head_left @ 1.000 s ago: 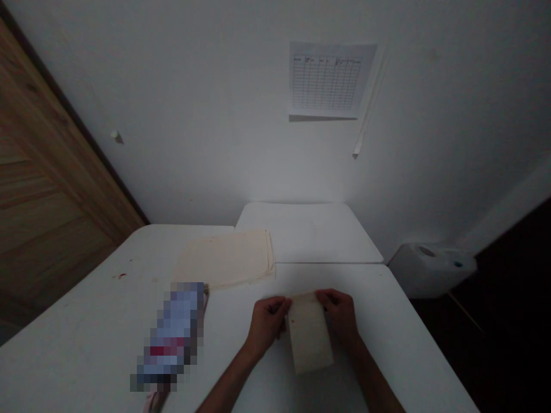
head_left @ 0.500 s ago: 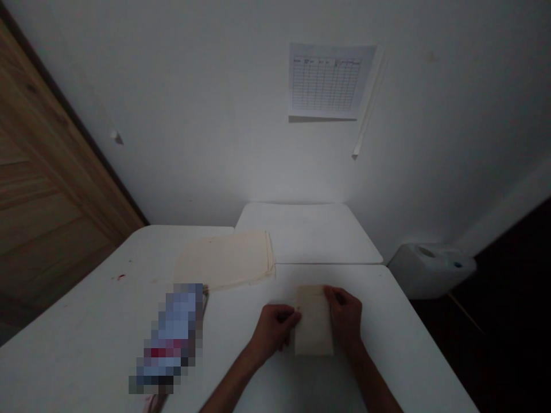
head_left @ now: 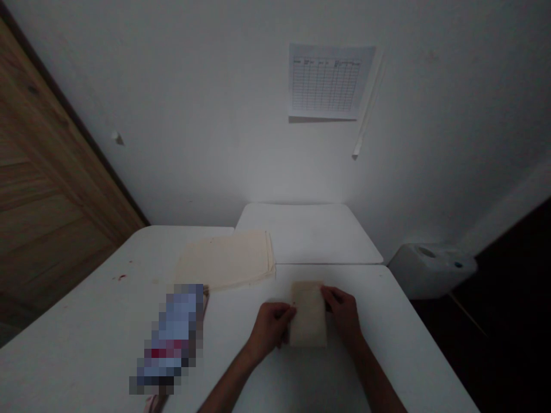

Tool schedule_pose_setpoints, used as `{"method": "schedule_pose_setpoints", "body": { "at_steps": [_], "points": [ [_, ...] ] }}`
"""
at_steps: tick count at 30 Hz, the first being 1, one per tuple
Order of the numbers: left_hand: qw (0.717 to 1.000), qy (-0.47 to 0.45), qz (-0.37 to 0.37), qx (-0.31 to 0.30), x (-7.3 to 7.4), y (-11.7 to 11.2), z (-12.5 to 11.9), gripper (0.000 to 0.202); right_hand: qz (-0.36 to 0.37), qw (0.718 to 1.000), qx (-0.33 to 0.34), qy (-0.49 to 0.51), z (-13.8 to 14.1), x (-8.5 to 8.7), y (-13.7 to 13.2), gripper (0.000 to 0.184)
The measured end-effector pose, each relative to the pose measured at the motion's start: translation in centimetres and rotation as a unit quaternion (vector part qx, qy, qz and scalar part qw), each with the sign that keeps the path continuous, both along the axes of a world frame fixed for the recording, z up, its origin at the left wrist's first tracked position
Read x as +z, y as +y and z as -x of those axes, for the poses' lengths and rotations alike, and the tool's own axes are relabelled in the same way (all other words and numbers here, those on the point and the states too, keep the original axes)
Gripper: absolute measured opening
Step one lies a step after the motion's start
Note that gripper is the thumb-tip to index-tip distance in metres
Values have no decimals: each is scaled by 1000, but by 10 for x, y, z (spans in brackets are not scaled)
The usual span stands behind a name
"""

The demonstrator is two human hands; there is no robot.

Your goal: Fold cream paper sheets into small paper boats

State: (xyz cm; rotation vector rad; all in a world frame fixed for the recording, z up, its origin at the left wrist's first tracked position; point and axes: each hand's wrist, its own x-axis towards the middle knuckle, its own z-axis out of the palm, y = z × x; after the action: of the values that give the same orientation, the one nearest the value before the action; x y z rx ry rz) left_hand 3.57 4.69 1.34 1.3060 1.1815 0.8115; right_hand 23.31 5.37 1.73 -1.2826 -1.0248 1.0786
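Observation:
Between my two hands is a flat beige rectangle [head_left: 308, 318] that looks like folded cloth or a small pouch; which one, I cannot tell. My left hand [head_left: 272, 327] pinches its left edge near a tiny dark spot. The fingers of my right hand [head_left: 343, 312] close on the upper right corner. It is roughly upright in view, above or against the white table [head_left: 241, 373]. To the left of my hands lies a stack of larger beige sheets [head_left: 226, 258], with slightly uneven edges.
A blurred-out blue and pink item [head_left: 176, 332] lies left of my left arm. Behind stands a white board or tabletop [head_left: 310, 232] by the wall. A printed table sheet [head_left: 329, 80] hangs there. At right is a white container [head_left: 430, 269]; at left, a wooden door [head_left: 51, 160].
Both hands and the beige rectangle have shifted slightly left and away from me. The stack and the blurred item have stayed put.

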Motion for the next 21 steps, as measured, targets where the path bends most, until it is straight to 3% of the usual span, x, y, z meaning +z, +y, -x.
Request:
{"method": "schedule_pose_setpoints", "body": {
  "at_steps": [6, 12, 21],
  "points": [
    [1000, -15, 0, -13, 3, 0, 2, 53, 4, 999, 17, -29, -1, 0, -1, 49],
    [1000, -21, -4, -21, 4, 0, 2, 54, -16, 995, -14, -99, 1, 7, -3, 52],
    [999, -7, -32, 3, 2, 0, 6, 50, 8, 998, 47, -49, -3, -1, -1, 46]
  ]
}}
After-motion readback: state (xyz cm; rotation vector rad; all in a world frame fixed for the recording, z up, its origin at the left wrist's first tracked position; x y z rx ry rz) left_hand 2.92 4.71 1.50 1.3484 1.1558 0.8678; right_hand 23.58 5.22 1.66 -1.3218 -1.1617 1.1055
